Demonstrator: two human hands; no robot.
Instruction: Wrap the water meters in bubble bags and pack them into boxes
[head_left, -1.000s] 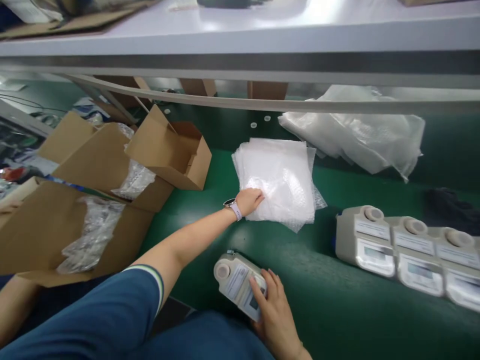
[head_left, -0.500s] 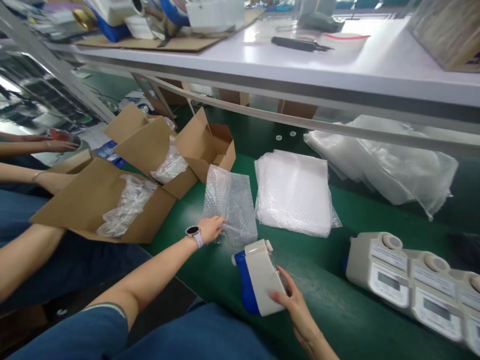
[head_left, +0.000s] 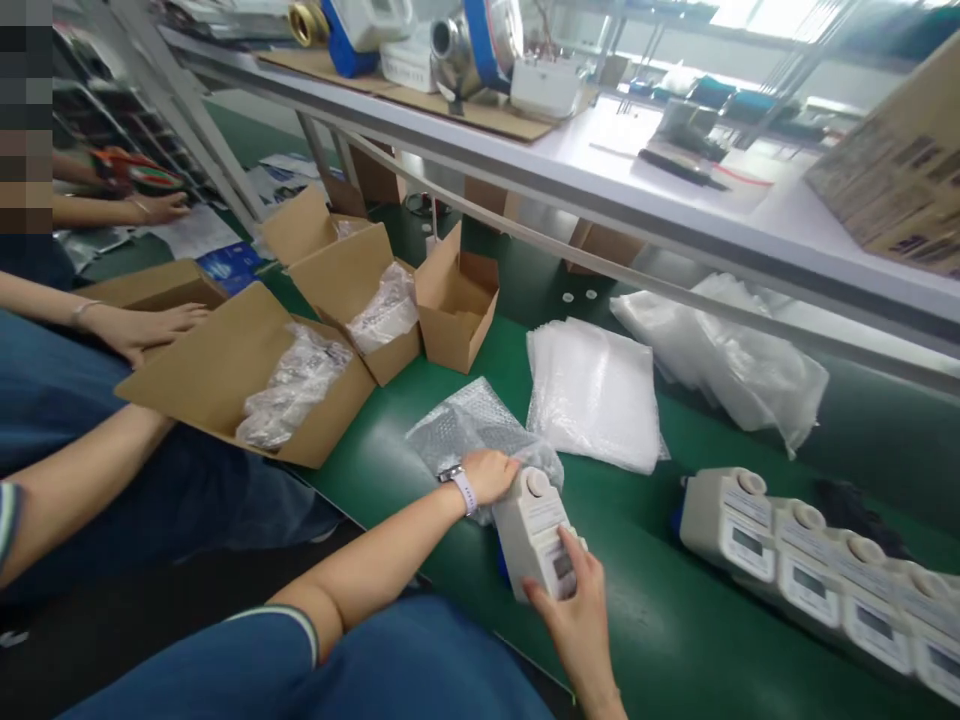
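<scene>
My right hand (head_left: 576,612) grips a beige meter (head_left: 531,530) with a small display, a round cap and a blue underside. The meter is tilted over the green bench, its capped end towards the bag. A clear bubble-wrap bag (head_left: 469,425) lies crumpled against that end. Closed at the bag's edge, my left hand (head_left: 489,476) touches the meter's upper left corner; its fingertips are partly hidden. Just beyond lies a stack of bubble-wrap bags (head_left: 592,395).
Several like meters (head_left: 810,580) stand in a row at right. Open cartons (head_left: 457,310) with plastic wrap in some stand at left, by a co-worker's hand (head_left: 146,325). Clear plastic bags (head_left: 735,350) lie behind, under a raised shelf (head_left: 600,190).
My left hand has moved right with the bubble-wrap bag, up to the meter. The meter has been turned so its display shows. The view has shifted left.
</scene>
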